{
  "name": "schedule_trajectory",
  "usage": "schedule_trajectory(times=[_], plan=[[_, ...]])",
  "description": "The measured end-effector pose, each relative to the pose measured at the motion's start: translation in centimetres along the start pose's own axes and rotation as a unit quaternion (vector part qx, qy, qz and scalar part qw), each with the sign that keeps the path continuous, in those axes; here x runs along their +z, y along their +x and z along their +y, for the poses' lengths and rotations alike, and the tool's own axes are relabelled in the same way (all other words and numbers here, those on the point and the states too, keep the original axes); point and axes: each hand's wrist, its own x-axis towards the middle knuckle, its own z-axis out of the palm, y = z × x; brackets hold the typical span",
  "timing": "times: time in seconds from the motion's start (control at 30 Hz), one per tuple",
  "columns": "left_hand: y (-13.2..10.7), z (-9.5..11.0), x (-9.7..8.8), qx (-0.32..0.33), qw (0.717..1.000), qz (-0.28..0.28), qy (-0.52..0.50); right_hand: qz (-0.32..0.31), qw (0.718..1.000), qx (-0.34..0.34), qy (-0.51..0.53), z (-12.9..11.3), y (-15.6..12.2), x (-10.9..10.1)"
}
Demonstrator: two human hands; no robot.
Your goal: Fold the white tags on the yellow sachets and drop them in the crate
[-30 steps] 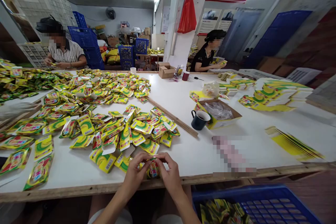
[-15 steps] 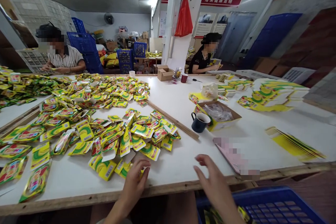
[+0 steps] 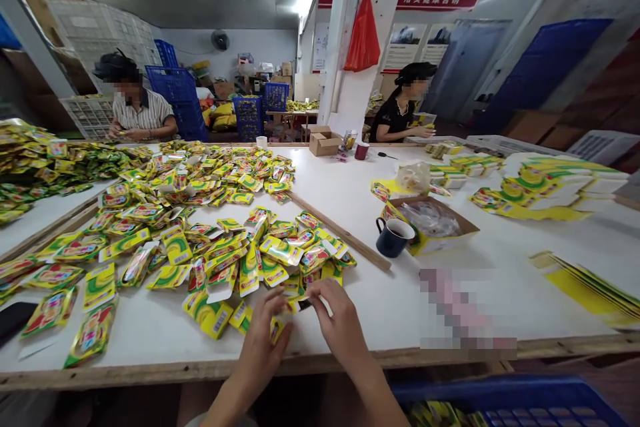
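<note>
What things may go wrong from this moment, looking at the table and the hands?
The uncovered dark mug shares the table with the loose packets; if knocked over, anything inside might wet them.

The slanted front-left packet lies close to the wooden edge, so it may be brushed off.

Packets crowd near the left hand, so a quick reach might push some out of place.

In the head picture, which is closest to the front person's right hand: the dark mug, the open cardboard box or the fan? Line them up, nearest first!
From the right hand:
1. Dark mug: ahead, to the right.
2. Cardboard box: ahead, near the far edge of the table.
3. Fan: left, far in the background.
</note>
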Motion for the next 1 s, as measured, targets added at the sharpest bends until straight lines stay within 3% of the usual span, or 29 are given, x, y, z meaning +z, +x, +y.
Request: schedule_trajectory(times=[0.17,0.27,0.37,0.5,0.73,0.9,1.0], plan=[[0.0,0.6,3.0,-0.100,0.982,-0.021,-0.161,0.045,0.992,0.087,0.080,-0.2,-1.3,-0.2],[-0.1,0.9,3.5,-0.154,0.950,-0.029,-0.270,0.069,0.977,0.136,0.152,1.3,-3.0,1.0],[0.0,0.8,3.3,-0.160,0.931,-0.056,-0.323,0.053,0.961,0.166,0.215,2.6,-4.4,2.1],[0.4,0.2,3.1,-0.169,0.932,-0.081,-0.309,0.027,0.952,0.185,0.242,3.4,-4.6,2.5],[2.1,0.2,3.0,-0.132,0.966,-0.032,-0.220,-0.045,0.966,0.156,0.199,3.9,-2.9,1.6],[2.0,0.1,3.3,-0.171,0.937,-0.001,-0.306,0.007,0.968,0.149,0.203,3.9,-2.8,2.5],[1.9,-0.1,2.8,-0.163,0.953,-0.030,-0.255,0.034,0.959,0.151,0.236,3.6,-2.8,2.9]])
